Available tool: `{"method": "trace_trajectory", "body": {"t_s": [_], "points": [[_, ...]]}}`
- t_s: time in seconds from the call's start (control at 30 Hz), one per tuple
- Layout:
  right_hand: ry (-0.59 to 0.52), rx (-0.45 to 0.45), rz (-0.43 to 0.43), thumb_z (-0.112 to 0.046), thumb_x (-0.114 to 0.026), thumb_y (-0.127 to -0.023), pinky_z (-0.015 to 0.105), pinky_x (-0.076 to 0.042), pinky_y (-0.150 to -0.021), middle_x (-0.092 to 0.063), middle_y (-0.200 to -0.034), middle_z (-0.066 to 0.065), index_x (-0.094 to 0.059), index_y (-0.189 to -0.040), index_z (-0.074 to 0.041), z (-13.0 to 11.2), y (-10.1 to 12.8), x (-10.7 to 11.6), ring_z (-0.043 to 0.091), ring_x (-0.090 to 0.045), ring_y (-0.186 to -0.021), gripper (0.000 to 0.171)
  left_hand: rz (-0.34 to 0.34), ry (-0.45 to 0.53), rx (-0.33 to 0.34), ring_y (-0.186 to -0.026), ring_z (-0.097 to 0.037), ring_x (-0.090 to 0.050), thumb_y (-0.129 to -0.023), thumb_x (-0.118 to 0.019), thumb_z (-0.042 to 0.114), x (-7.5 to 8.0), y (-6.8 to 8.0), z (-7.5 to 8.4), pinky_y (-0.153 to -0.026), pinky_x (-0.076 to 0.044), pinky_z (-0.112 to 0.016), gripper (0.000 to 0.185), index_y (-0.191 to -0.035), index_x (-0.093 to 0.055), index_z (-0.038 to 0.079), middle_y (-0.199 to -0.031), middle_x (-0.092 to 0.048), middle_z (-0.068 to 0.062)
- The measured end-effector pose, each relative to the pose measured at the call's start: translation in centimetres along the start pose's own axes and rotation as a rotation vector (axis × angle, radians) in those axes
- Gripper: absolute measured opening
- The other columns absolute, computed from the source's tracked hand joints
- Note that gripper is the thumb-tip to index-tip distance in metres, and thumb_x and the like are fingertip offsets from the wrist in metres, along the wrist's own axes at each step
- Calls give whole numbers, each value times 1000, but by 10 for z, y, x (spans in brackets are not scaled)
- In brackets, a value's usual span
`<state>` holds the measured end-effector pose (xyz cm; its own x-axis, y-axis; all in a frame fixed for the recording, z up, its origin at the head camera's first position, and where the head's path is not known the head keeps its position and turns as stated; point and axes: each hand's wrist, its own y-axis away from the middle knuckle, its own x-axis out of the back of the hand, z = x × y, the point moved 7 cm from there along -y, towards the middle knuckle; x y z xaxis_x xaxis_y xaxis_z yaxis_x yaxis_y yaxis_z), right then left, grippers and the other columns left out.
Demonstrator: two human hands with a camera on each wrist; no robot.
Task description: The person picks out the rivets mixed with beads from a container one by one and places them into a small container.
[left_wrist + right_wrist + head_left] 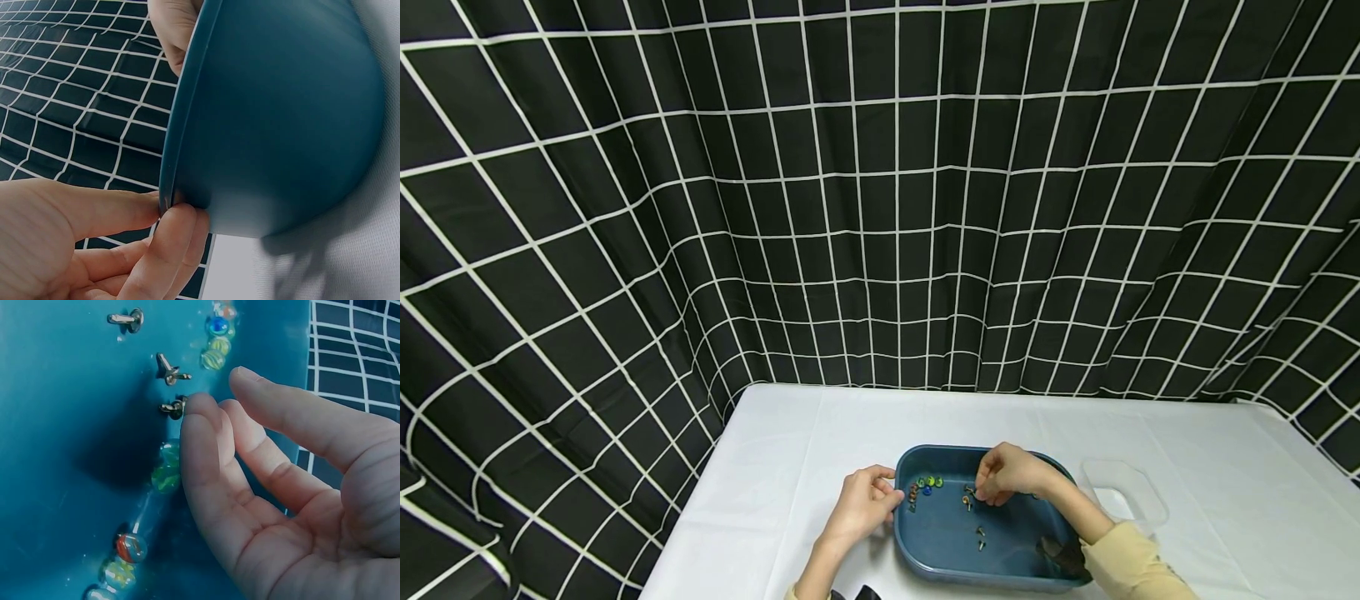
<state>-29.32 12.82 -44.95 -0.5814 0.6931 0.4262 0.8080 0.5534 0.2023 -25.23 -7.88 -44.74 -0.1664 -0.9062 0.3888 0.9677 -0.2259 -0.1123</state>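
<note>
In the head view a blue plastic basin [936, 546] stands on the table. My left hand [863, 502] pinches its left rim; the left wrist view shows the thumb [119, 212] against one side and fingers [165, 250] against the other. Over the inside of the basin, my right hand [1009, 473] has its fingers loosely bent. Seen from the right wrist, its fingertips [203, 406] are right at a small metal piece [172, 407] with a round head and short stem; thumb and forefinger stand apart. Another such piece [170, 370] lies close by.
Glass marbles, among them a blue marble [219, 325] and a red-striped marble [131, 547], lie along the basin's edges. More metal pieces [981, 531] lie on its floor. A clear plastic container [1123, 492] stands right of the basin on the white-covered table [805, 433]. A grid-patterned curtain [880, 250] hangs behind.
</note>
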Motion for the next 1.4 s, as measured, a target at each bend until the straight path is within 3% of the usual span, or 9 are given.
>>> {"method": "trace_trajectory", "body": {"t_s": [0.53,1.0,1.4], "points": [[3,11,-33,5,-68,-76,43,-55,-59,-66,-71,18,-62,-78,12,0,-6,-10,27,-64,-63,9,8,11,-10,-51,-21,-61,-79,-66,-4,1,0,1,-44,-45,-17,30,-105,-57,-16,-70,-57,-4],[39,-9,-9,8,-69,-74,37,-55,-56,-67,-70,17,-63,-71,3,5,-12,-16,23,-64,-60,9,7,10,-11,-51,-20,-61,-79,-66,-4,1,0,0,-44,-46,-18,31,-106,-57,-16,-70,-58,-5],[82,-19,21,7,-69,-74,38,-54,-54,-66,-68,12,-63,-73,8,9,-10,-16,20,-62,-57,6,10,10,-9,-51,-18,-60,-78,-65,-4,-1,-1,0,-45,-47,-18,30,-105,-57,-16,-69,-58,-4]]}}
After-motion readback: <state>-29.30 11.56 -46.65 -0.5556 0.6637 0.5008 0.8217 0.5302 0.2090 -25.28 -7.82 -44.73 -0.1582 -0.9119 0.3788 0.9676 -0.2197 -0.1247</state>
